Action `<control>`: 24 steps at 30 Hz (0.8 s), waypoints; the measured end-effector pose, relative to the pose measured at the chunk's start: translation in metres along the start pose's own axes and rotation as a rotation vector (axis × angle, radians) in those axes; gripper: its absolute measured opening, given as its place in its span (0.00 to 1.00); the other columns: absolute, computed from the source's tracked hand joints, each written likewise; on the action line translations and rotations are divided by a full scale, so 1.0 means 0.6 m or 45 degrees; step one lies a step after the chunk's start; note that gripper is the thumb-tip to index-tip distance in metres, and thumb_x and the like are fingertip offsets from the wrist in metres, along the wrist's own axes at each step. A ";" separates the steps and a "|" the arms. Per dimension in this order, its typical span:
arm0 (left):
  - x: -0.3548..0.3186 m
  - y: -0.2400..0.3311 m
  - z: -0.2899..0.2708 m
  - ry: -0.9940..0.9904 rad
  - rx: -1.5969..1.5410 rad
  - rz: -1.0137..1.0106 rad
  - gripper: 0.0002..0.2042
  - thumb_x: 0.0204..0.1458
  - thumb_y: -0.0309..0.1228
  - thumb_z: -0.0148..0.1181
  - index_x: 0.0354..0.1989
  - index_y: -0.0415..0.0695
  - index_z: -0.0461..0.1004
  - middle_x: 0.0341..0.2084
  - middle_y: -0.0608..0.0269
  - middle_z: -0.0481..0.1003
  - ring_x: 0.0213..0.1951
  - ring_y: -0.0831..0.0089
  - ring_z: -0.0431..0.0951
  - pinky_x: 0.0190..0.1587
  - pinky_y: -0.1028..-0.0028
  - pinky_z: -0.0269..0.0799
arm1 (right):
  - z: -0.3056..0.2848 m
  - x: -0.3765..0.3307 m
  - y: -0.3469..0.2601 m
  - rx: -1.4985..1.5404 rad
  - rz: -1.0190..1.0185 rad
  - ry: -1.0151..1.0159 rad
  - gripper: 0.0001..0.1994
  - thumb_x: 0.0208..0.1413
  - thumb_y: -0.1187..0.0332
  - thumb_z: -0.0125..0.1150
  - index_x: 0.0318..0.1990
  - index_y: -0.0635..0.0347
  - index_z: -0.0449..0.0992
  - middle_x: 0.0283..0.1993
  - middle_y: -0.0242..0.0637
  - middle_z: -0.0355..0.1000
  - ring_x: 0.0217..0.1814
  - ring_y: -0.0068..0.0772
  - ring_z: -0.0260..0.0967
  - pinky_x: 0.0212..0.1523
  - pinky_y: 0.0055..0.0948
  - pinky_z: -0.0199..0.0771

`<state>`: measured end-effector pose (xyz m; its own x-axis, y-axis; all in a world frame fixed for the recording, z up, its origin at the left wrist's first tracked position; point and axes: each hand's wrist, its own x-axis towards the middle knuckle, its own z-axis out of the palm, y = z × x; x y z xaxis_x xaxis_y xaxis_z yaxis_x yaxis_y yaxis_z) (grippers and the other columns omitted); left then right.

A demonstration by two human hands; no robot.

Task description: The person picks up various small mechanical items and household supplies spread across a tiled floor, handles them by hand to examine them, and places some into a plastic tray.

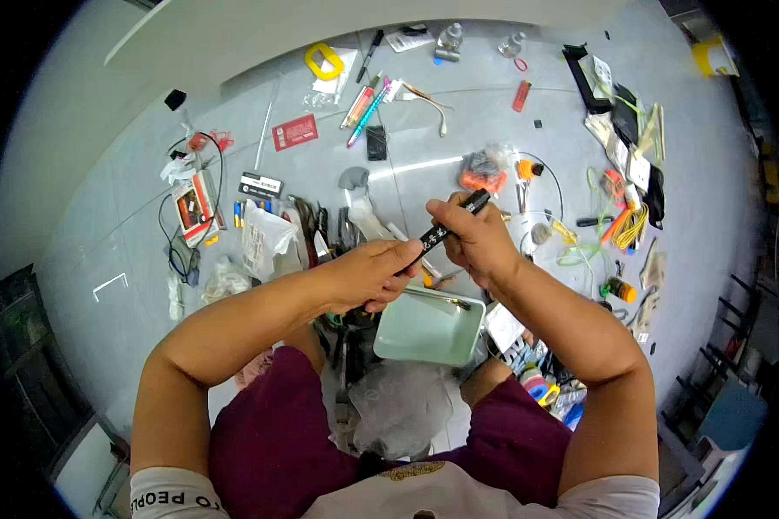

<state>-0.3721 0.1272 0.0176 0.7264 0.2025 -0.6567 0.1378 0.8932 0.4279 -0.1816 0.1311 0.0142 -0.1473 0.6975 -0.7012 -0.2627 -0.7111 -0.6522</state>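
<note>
A black marker pen [448,223] is held slanted between both hands, above the floor in front of my knees. My left hand [368,275] is closed around its lower end. My right hand [474,238] grips its upper part, with the cap end sticking out past the fingers toward the upper right. Just below the hands lies a pale green rectangular tray [428,333] with a thin metal tool resting along its far rim.
The grey floor is strewn with small things: a yellow ring [324,60], coloured pens [368,105], a red card [295,131], black cables [177,242], an orange bagged object [483,176], yellow cords [632,227], a crumpled clear plastic bag [400,405].
</note>
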 end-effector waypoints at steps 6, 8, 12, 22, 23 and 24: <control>0.021 -0.031 0.101 -0.616 -0.192 -0.206 0.24 0.56 0.59 0.38 0.27 0.49 0.59 0.11 0.78 0.50 0.12 0.86 0.51 0.14 0.82 0.56 | -0.083 -0.147 0.006 0.069 -0.149 -0.042 0.13 0.51 0.70 0.61 0.19 0.56 0.64 0.11 0.26 0.59 0.09 0.14 0.51 0.10 0.17 0.44; 0.036 -0.040 0.125 -0.754 -0.207 -0.302 0.24 0.56 0.59 0.36 0.27 0.50 0.59 0.11 0.78 0.50 0.11 0.87 0.51 0.14 0.81 0.59 | -0.111 -0.184 0.022 0.155 -0.194 -0.073 0.13 0.51 0.70 0.60 0.19 0.55 0.63 0.12 0.26 0.59 0.10 0.14 0.50 0.10 0.16 0.44; 0.069 -0.051 0.176 -0.617 0.401 -0.218 0.23 0.57 0.55 0.39 0.27 0.46 0.63 0.11 0.70 0.61 0.12 0.76 0.62 0.16 0.71 0.66 | -0.153 -0.242 0.082 0.142 -0.358 0.269 0.12 0.50 0.70 0.60 0.20 0.54 0.63 0.13 0.25 0.56 0.11 0.14 0.51 0.10 0.18 0.46; 0.082 -0.128 0.091 0.213 2.273 0.422 0.19 0.55 0.43 0.50 0.38 0.35 0.68 0.39 0.46 0.72 0.41 0.54 0.73 0.41 0.61 0.70 | -0.274 -0.193 0.190 -0.006 -0.320 0.869 0.08 0.51 0.67 0.62 0.34 0.61 0.74 0.23 0.33 0.70 0.19 0.19 0.65 0.18 0.18 0.64; 0.101 -0.135 0.080 0.187 2.326 0.597 0.19 0.54 0.42 0.51 0.40 0.35 0.68 0.44 0.46 0.69 0.45 0.53 0.70 0.45 0.61 0.68 | -0.282 -0.158 0.221 -0.023 -0.478 0.656 0.09 0.50 0.67 0.63 0.38 0.61 0.75 0.27 0.34 0.72 0.22 0.19 0.67 0.20 0.17 0.66; 0.117 -0.140 0.067 0.162 2.374 0.768 0.19 0.54 0.42 0.51 0.42 0.35 0.68 0.50 0.45 0.67 0.50 0.53 0.68 0.49 0.61 0.65 | -0.263 -0.135 0.222 -0.105 -0.500 0.632 0.10 0.50 0.68 0.63 0.39 0.62 0.75 0.26 0.33 0.72 0.23 0.19 0.68 0.22 0.18 0.67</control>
<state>-0.3056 0.0502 -0.0395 0.9095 0.3665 -0.1960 0.4126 -0.7400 0.5311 -0.0539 -0.0339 -0.0615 0.4094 0.7980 -0.4423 -0.1302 -0.4287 -0.8940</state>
